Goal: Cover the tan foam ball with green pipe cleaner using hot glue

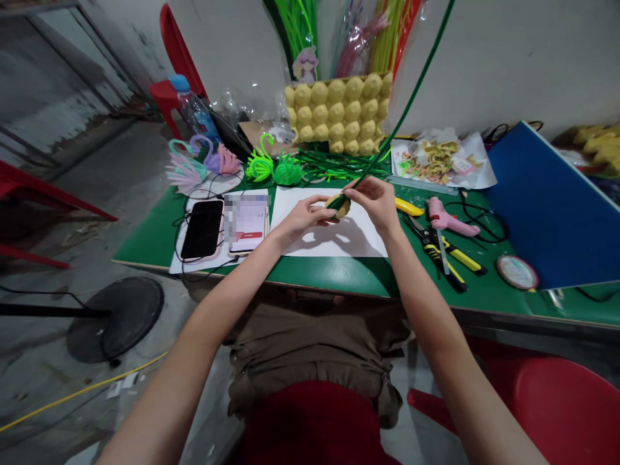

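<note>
Over a white sheet of paper [329,242], my left hand [306,216] is closed on a small yellowish cup-shaped piece [344,210] that looks like egg-carton pulp. My right hand [375,199] pinches a long dark green pipe cleaner [416,93] right at this piece. The stem's free end rises up and to the right, out of the top of the view. Some green lies across the piece, partly hidden by my fingers. Behind my hands sit bright green pipe-cleaner swans [288,169] and a pile of dark green stems [334,166].
A yellow egg tray [339,110] leans at the back. Two phones [202,229] lie left. On the right are a yellow cutter [409,206], pliers [438,252], a pink glue gun [448,218], a tape roll [517,271] and a blue board [557,206]. Pastel swans [206,161] stand back left.
</note>
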`<state>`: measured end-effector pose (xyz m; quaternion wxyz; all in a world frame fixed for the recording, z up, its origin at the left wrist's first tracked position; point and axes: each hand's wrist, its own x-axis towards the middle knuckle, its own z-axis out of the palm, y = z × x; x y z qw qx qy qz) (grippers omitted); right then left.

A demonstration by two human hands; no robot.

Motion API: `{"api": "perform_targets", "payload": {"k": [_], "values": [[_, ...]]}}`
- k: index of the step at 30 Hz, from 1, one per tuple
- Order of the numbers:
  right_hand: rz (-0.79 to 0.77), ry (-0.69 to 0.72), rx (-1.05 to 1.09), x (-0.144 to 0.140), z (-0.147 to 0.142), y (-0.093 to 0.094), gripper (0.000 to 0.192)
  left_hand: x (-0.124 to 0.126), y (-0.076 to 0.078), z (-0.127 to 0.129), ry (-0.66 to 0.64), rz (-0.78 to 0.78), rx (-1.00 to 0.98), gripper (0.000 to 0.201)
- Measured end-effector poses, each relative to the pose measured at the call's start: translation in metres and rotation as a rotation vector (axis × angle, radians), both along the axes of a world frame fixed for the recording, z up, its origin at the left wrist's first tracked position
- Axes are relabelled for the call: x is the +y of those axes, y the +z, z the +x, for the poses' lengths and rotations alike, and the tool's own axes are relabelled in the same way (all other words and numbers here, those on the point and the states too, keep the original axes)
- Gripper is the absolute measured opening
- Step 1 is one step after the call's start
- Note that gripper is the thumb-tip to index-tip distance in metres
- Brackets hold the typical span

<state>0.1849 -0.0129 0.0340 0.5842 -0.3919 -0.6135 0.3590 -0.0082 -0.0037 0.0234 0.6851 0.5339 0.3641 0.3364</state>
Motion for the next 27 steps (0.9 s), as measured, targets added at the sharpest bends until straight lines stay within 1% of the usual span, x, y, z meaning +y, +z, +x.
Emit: {"api": "perform_targets", "payload": {"k": [4, 9, 15, 23, 27], "values": [[0.043, 0.007, -0.003, 0.0022, 0.0029, -0.0020, 0.048, 0.0019, -0.0033, 0.0011, 0.016, 0.058, -0.021, 0.066], [-0.001, 0.017, 0.002, 0.0018, 0.0042, -0.0029, 0.050, 0.0030, -0.0069, 0.0015, 0.031, 0.105, -0.022, 0.069], [-0.038, 0.034, 0.025, 0.0004, 0.0040, -0.0027, 0.053, 0.0024, -0.0064, 0.0018, 0.034, 0.099, -0.034, 0.070], [-0.018, 0.046, 0.025, 0.0001, 0.0046, -0.0016, 0.048, 0.0027, -0.0077, 0.0024, 0.030, 0.101, -0.033, 0.069], [-0.034, 0.052, 0.017, -0.0023, 0.0068, 0.0024, 0.047, 0.0018, -0.0043, 0.0016, 0.004, 0.069, -0.016, 0.066]]}}
